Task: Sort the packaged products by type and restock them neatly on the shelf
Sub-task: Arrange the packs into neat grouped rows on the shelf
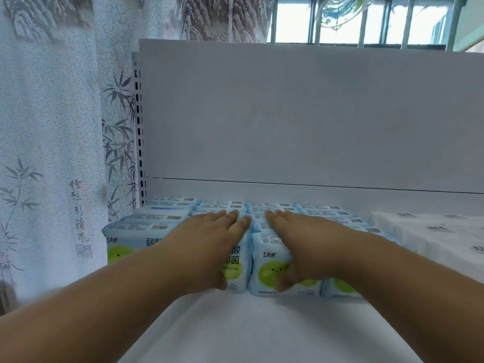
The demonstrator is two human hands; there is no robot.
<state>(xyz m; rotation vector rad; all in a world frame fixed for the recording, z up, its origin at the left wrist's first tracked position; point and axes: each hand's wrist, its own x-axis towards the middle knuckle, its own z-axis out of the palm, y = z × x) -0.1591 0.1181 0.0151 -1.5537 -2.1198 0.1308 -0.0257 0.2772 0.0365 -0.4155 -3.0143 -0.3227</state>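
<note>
Several light-blue packs (146,226) with green round faces stand in neat rows on the white shelf (262,331), from the left end to the middle. My left hand (209,239) lies flat across the tops of one row, fingers straight, thumb down against the front pack's face. My right hand (301,237) lies the same way over the neighbouring row, its thumb on the front pack (269,273). The two hands are side by side, almost touching. White packs (432,231) sit to the right of the blue ones.
The shelf's white back panel (314,113) rises behind the rows, with a slotted upright (140,127) at its left edge. A printed curtain (52,153) hangs to the left and a barred window (366,19) is above. Bare shelf surface lies in front of the packs.
</note>
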